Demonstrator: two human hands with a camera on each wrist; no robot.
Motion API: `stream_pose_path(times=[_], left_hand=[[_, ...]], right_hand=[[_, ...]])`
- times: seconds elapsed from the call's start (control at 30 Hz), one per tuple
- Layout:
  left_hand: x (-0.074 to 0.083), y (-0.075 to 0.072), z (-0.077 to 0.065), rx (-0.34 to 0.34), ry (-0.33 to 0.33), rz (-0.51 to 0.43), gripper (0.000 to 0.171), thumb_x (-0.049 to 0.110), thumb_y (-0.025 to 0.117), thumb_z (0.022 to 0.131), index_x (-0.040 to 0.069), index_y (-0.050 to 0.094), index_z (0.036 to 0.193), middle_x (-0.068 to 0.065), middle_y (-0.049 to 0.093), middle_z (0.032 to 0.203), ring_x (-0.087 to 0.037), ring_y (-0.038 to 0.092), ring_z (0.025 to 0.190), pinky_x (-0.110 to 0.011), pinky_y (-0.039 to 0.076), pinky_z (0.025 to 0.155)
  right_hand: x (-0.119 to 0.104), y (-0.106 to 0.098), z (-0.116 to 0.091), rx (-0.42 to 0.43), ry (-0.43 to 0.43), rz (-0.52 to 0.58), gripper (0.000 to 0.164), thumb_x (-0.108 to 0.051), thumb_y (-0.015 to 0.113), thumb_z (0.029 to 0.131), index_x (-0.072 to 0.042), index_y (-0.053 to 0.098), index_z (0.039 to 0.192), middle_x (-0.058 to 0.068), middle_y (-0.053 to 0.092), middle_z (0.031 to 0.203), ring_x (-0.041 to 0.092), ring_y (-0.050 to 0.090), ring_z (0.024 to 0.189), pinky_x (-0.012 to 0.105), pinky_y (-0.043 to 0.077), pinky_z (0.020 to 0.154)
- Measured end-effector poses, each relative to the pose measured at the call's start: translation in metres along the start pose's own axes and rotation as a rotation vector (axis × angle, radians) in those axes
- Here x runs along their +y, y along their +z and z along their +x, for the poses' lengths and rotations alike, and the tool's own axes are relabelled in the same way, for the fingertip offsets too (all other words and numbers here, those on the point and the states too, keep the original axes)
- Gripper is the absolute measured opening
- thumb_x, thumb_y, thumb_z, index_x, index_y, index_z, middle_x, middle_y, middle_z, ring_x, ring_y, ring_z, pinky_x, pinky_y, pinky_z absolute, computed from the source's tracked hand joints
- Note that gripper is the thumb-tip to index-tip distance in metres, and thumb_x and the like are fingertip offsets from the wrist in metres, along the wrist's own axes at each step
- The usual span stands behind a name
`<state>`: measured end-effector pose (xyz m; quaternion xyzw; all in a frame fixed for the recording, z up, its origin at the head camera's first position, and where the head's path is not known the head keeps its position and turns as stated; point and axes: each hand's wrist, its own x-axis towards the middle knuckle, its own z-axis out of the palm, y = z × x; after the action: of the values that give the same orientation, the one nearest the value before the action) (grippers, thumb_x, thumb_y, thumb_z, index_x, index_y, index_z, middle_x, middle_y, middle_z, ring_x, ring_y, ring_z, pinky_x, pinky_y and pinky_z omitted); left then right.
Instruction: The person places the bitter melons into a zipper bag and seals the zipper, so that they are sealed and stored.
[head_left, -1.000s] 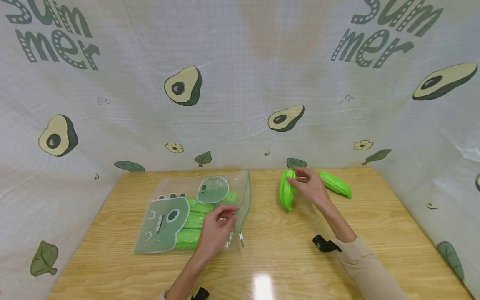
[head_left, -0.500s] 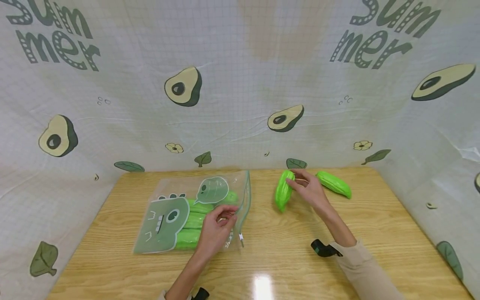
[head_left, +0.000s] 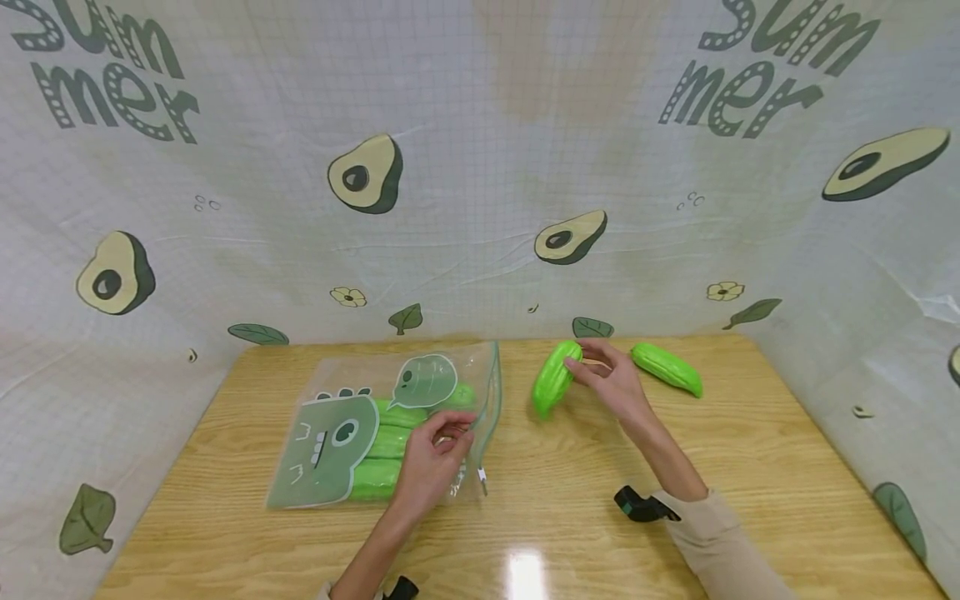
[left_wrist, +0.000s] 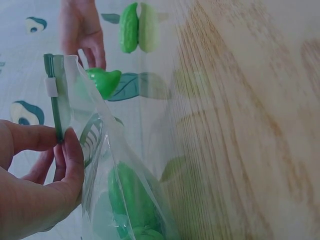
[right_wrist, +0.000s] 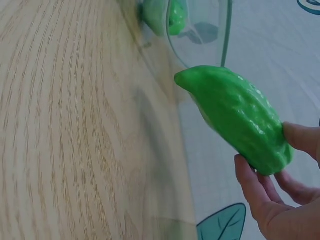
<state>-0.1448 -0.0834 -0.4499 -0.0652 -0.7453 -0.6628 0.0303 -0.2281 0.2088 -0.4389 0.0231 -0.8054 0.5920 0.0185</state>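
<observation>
My right hand (head_left: 621, 390) holds a bright green, bumpy toy bitter melon (head_left: 553, 382) by one end, thumb and fingers on either side. In the right wrist view the held bitter melon (right_wrist: 235, 112) is raised and tilted, its pointed end toward the bag. A clear zip bag (head_left: 472, 367) with a green dinosaur print lies at the left. Several green bitter melons (head_left: 378, 477) are inside it. My left hand (head_left: 427, 467) pinches the bag's edge by the opening; in the left wrist view the green zip strip (left_wrist: 56, 110) with its white slider is lifted between thumb and fingers.
Another bitter melon (head_left: 667, 368) lies on the wooden table (head_left: 570, 517), right of my right hand. Behind the table hangs a white curtain (head_left: 465, 167) printed with avocados and leaves. Black wrist cameras sit at both wrists.
My right hand has shifted left with the bitter melon, whose lower end has swung leftward toward the bag. My left hand and the bag look unmoved.
</observation>
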Motion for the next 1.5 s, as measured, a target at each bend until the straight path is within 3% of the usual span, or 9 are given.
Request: stream_pose_path(times=[0.4,0.6,0.83,1.1,1.5], left_hand=[[0.000,0.000,0.000,0.001,0.001,0.004,0.017,-0.003,0.069,0.093,-0.001,0.072,0.111,-0.014,0.070,0.105,-0.022,0.064,0.093,-0.023,0.055,0.078],[0.000,0.000,0.001,0.005,0.002,0.002,0.017,-0.004,0.069,0.093,-0.002,0.072,0.110,-0.015,0.070,0.104,-0.023,0.064,0.093,-0.022,0.055,0.077],[0.000,-0.001,0.000,0.005,0.004,0.001,0.017,-0.004,0.069,0.093,-0.001,0.072,0.110,-0.014,0.070,0.104,-0.023,0.064,0.094,-0.023,0.055,0.078],[-0.001,-0.001,0.000,0.004,0.009,0.002,0.017,-0.005,0.068,0.093,-0.002,0.071,0.109,-0.014,0.070,0.104,-0.023,0.064,0.094,-0.023,0.055,0.077],[-0.002,-0.001,0.001,-0.003,0.029,0.006,0.016,-0.007,0.067,0.094,-0.003,0.071,0.109,-0.015,0.071,0.104,-0.025,0.065,0.094,-0.024,0.056,0.080]], right_hand=[[-0.003,0.013,0.000,0.020,0.027,0.151,0.060,-0.027,0.072,0.098,-0.002,0.047,0.147,0.020,0.051,0.142,0.008,0.064,0.107,0.033,0.057,0.095],[-0.006,0.020,0.000,0.026,0.044,0.204,0.059,-0.024,0.071,0.100,0.000,0.044,0.147,0.021,0.049,0.142,0.005,0.064,0.106,0.029,0.056,0.095],[-0.006,0.030,0.002,0.034,0.055,0.276,0.056,-0.019,0.070,0.100,0.004,0.044,0.144,0.022,0.047,0.139,0.006,0.065,0.103,0.036,0.055,0.099],[-0.003,0.045,0.005,0.052,0.067,0.331,0.054,-0.013,0.071,0.098,0.005,0.043,0.141,0.020,0.046,0.134,0.007,0.066,0.101,0.036,0.055,0.099],[-0.004,0.062,0.006,0.058,0.075,0.316,0.052,-0.014,0.073,0.097,0.005,0.045,0.137,0.019,0.047,0.131,0.010,0.065,0.099,0.030,0.057,0.094]])
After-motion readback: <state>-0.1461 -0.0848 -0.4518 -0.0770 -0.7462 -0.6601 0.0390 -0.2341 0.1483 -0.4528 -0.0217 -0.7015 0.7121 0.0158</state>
